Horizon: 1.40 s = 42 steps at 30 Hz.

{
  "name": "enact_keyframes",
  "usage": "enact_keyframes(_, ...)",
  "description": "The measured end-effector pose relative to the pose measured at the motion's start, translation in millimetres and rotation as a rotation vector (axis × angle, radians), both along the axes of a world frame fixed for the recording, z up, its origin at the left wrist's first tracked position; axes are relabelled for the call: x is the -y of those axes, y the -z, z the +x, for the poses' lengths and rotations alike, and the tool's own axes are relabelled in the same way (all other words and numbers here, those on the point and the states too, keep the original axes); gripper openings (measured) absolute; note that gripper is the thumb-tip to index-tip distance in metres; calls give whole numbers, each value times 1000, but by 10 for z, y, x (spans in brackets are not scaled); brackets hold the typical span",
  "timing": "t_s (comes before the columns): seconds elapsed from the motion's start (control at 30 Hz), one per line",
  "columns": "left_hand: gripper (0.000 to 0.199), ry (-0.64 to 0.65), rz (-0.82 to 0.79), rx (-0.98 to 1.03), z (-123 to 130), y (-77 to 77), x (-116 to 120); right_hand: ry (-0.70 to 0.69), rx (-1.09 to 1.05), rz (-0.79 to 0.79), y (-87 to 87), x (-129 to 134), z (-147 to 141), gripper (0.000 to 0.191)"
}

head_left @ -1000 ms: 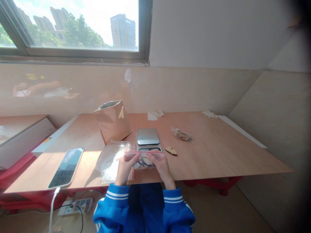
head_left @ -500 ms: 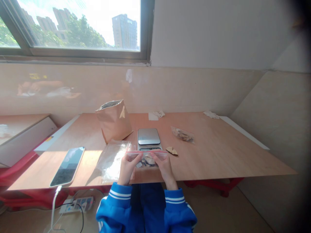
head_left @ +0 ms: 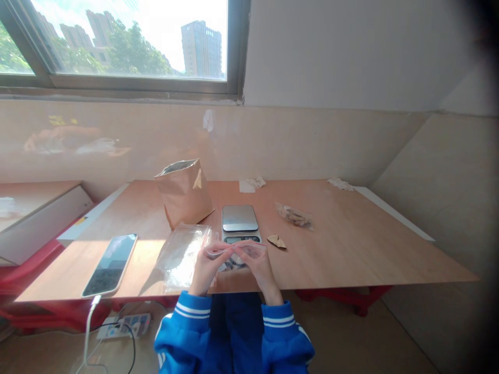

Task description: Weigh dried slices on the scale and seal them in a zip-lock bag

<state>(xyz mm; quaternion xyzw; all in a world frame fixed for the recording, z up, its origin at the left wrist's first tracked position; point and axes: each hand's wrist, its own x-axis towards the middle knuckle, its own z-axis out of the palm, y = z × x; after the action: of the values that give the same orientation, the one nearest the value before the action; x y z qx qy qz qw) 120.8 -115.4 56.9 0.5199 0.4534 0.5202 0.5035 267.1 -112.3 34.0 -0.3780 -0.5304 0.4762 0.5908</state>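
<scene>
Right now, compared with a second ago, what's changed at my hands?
Your left hand and right hand have drawn closer together, and the straight mouth of the plastic bag has buckled into curves. Neither let go. The scale, phone and brown bag stayed put.

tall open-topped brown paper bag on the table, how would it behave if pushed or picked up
The brown paper bag would probably tip if pushed near its top, since it stands upright. Its creased, thin-looking sides suggest it may buckle when gripped. Weight is uncertain, because its contents are hidden.
</scene>
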Motion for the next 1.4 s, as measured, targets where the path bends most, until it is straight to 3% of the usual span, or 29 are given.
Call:
enact_keyframes(0.2, 22, -44, 7, 15, 76, 14, -2, 114, 23, 4, 15, -26, -65, 17)
enact_keyframes(0.4, 22, -199, 62, -40, 147, 56, 3, 251, -45, -2, 40, -19, -131, 16)
enact_keyframes(0.57, 21, -334, 121, -172, 136, 82, 16, 221, -90, -58, 39, 8, -134, 20)
enact_keyframes(0.8, 24, -346, 74, -182, 100, 68, 14, 191, -118, -84, 40, -14, -98, 31)
enact_keyframes(1.03, 36, -324, -8, -60, 107, 73, 0, 66, -123, -139, 113, -24, 22, 57)
enact_keyframes(1.2, 42, -322, -85, 16, 106, 117, -12, 106, -53, -137, 115, -29, 38, 63)
enact_keyframes(1.4, 54, -238, -118, 143, 137, 68, 11, 201, -42, -142, 84, -24, 41, 64)
